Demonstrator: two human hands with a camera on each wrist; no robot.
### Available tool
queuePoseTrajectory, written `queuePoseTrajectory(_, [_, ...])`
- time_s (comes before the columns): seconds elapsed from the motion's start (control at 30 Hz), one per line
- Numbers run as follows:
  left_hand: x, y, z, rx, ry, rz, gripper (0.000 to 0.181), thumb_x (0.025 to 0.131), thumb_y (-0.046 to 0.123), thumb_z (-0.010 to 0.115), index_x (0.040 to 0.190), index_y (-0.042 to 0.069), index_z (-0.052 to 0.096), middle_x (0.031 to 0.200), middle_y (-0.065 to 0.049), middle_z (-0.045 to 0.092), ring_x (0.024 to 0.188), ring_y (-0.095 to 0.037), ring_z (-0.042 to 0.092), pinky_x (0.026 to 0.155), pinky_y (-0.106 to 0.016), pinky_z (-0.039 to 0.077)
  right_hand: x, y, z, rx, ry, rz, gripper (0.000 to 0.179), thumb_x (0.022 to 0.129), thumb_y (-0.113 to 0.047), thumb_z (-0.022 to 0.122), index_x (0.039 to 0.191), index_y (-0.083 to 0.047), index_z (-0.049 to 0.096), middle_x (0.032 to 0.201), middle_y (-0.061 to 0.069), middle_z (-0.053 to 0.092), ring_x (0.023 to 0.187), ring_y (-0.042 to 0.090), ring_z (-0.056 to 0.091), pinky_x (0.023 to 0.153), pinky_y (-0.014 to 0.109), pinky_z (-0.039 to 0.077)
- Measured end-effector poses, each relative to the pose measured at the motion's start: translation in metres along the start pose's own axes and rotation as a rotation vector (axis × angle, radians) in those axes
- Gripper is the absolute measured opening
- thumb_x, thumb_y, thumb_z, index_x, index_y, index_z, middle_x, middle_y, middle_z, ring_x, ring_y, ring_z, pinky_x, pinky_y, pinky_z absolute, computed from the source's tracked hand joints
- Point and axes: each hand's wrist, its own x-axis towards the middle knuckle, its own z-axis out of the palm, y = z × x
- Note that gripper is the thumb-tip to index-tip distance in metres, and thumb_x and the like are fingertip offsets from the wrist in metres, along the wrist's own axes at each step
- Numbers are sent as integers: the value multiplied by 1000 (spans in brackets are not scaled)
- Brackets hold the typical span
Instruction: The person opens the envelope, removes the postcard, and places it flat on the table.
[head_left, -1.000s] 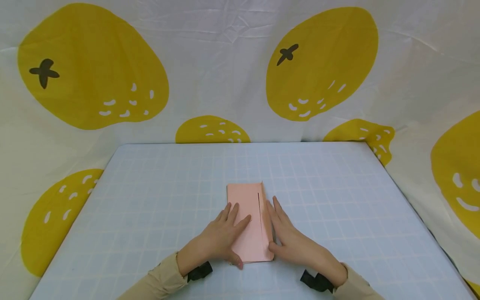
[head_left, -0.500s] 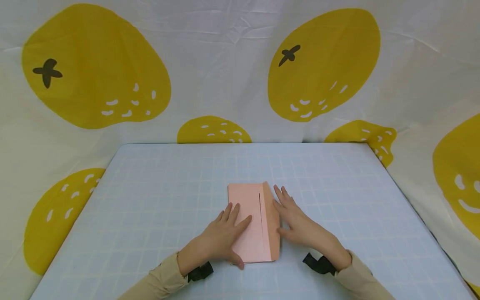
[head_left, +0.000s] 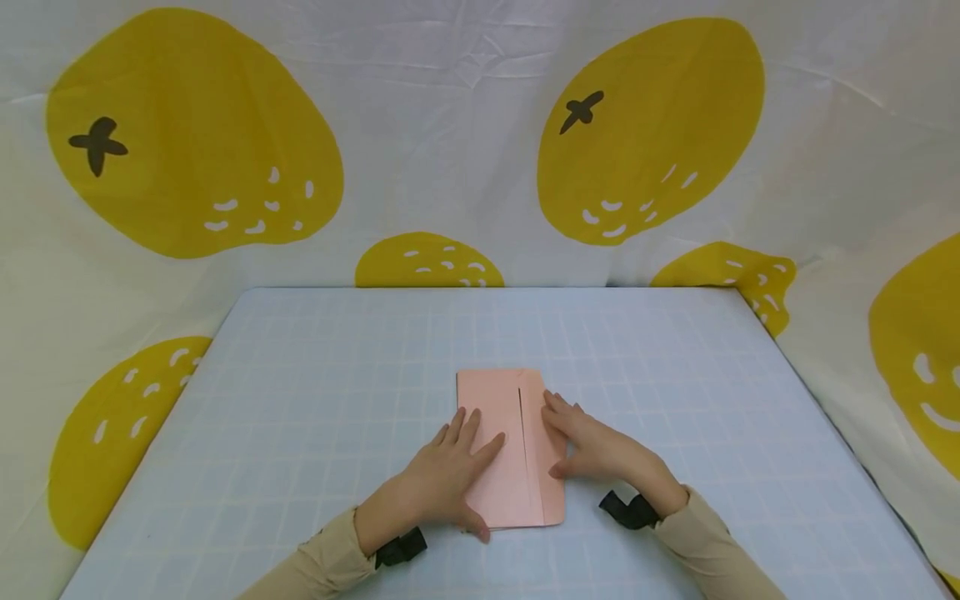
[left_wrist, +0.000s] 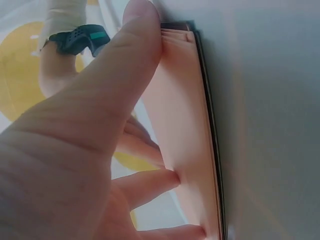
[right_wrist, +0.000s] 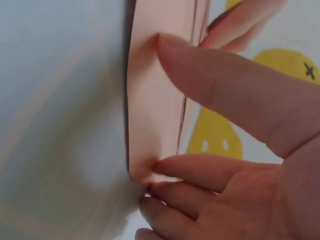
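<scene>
A pink paper envelope (head_left: 491, 392) lies upright on the table, its long flap (head_left: 551, 504) opened out to the right beside a long dark slit line. Spread fingers of my left hand (head_left: 446, 477) rest on its left part, holding it down; the left wrist view shows the thumb (left_wrist: 132, 50) at the near edge of several stacked pink layers (left_wrist: 182, 105) with a dark layer beneath. My right hand (head_left: 603, 448) touches the flap with its thumb (right_wrist: 215, 75) and fingertips, which press on the pink surface (right_wrist: 147, 105) without wrapping round it.
The table (head_left: 315, 358) has a pale blue gridded cover. Behind and at both sides hangs a white cloth (head_left: 442, 150) with large yellow fruit prints. Each wrist wears a black strap (head_left: 628, 510).
The flap, first standing up at the right edge, has swung outward and now lies flatter. My right hand moved right, then came back over the flap. The left hand stayed put.
</scene>
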Motion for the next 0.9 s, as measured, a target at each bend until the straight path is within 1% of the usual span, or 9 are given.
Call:
queuePoseTrajectory(0.07, [0,0,0,1,-2,-1,123,59,75,77,157,18,31,159,-30,15,146,-50,11,111,-55,30,0,2,0,-7,-10,20,85,82,-9,78,151,7,31,160,29,12,141,59,10,111,65,18])
queuePoseTrajectory(0.23, [1,0,-1,23,1,2,121,60,76,76,157,18,32,158,-30,17,145,-50,14,111,-57,29,1,4,0,-40,-20,-3,84,82,-10,78,152,4,33,160,30,12,144,53,12,112,63,18])
queuePoseTrajectory(0.33, [3,-1,-4,32,-3,10,111,68,78,69,155,17,36,157,-30,21,145,-50,17,111,-59,28,2,5,-1,-46,-28,-30,82,83,-10,77,152,2,34,159,31,12,144,52,11,113,63,16])
queuePoseTrajectory(0.43, [8,-2,-8,47,24,27,92,81,75,59,150,17,45,152,-28,31,142,-50,25,110,-58,30,2,6,-1,-48,-35,-50,80,84,-10,76,152,0,36,159,32,12,144,52,10,113,64,14])
queuePoseTrajectory(0.57, [19,-4,-13,55,108,56,59,91,64,57,125,17,65,132,-21,47,133,-50,38,106,-58,35,3,7,0,-48,-40,-53,78,84,-11,76,152,-2,37,159,32,11,145,52,9,113,64,14])
queuePoseTrajectory(0.63, [26,-5,-14,46,143,65,45,92,59,59,108,18,67,123,-16,50,127,-48,43,104,-58,37,3,8,0,-47,-41,-45,78,85,-11,76,152,-3,37,159,31,11,145,51,9,113,64,15])
queuePoseTrajectory(0.73, [37,-5,-15,20,165,57,34,93,54,61,93,20,60,114,-10,51,117,-41,48,96,-56,44,2,7,0,-45,-41,-34,76,86,-13,75,152,-5,38,160,29,11,145,51,10,112,64,16])
queuePoseTrajectory(0.8, [45,-4,-15,12,161,41,32,94,51,61,95,19,59,108,-7,51,108,-35,49,86,-50,49,2,7,0,-46,-39,-30,75,86,-14,74,152,-6,38,160,28,12,145,51,11,112,65,17])
queuePoseTrajectory(0.9, [53,1,-16,22,141,2,37,93,51,62,110,18,62,109,-7,52,97,-30,48,71,-42,49,2,8,-1,-44,-42,-27,74,88,-15,73,153,-7,38,161,28,12,145,50,11,112,65,17])
